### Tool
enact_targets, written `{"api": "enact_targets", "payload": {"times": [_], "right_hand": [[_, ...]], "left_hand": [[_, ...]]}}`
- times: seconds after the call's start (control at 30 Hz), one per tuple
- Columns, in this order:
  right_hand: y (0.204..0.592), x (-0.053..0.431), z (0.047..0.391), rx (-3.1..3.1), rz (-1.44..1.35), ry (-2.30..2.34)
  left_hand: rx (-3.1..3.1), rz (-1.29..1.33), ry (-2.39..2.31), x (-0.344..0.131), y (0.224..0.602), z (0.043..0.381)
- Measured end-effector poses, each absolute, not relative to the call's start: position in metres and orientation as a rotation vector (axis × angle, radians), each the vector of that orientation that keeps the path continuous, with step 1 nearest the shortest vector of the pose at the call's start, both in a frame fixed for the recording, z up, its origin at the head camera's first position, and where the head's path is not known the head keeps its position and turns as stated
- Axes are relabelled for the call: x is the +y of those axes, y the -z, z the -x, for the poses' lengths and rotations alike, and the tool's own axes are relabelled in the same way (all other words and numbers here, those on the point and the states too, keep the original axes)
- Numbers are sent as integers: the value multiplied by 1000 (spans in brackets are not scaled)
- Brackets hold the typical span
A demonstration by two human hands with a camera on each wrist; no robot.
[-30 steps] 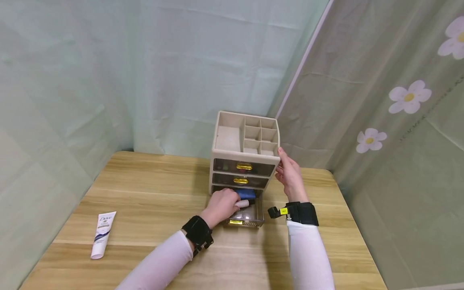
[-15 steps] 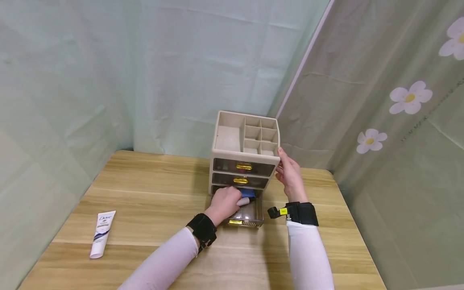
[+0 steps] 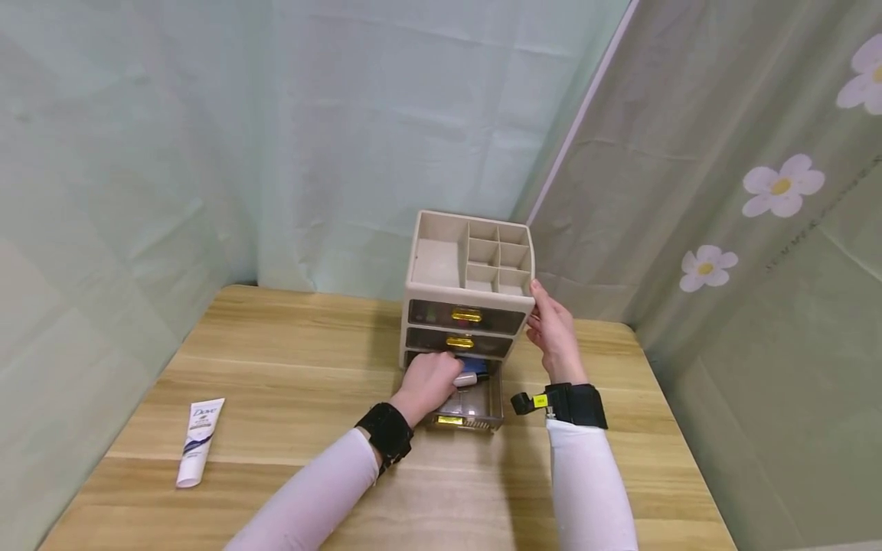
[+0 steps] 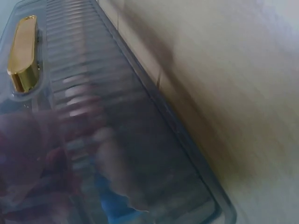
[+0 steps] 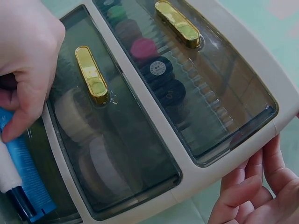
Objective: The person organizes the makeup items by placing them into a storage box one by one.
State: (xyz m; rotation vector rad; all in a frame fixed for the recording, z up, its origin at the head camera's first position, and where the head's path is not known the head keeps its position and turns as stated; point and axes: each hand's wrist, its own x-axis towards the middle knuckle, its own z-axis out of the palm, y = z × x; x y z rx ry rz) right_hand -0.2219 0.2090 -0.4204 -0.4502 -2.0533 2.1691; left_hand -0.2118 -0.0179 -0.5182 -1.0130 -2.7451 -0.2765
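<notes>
A beige drawer organizer [image 3: 468,291] stands at the table's back, its bottom drawer [image 3: 492,422] pulled out. My left hand [image 3: 430,383] reaches into that drawer, fingers curled down. It pinches a small white tube with a black cap [image 3: 465,379], lying nearly level; most fingertips are hidden. Beside it lies a blue tube [image 5: 32,175], partly under the hand in the right wrist view. My right hand [image 3: 555,337] holds the organizer's right side, thumb at the upper front corner, fingers bent [image 5: 247,198]. Through the drawer front, the left wrist view shows a blurred blue patch [image 4: 114,203].
A white Dove tube [image 3: 198,442] lies on the wooden table [image 3: 296,367] at left. The two upper drawers are closed, with gold handles [image 3: 466,314]; small round containers [image 5: 100,163] and several coloured caps [image 5: 144,49] show through. Curtains [image 3: 386,138] hang behind.
My left hand has shifted slightly forward and right, deeper into the drawer, and the white tube with the black cap has moved with it. My right hand stays on the organizer's side.
</notes>
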Motion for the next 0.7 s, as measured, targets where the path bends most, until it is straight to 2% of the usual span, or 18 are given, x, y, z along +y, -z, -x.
{"api": "enact_targets", "payload": {"times": [0.7], "right_hand": [[417, 207, 218, -2074, 463, -2144]], "left_hand": [[-2752, 973, 240, -22, 524, 214]]}}
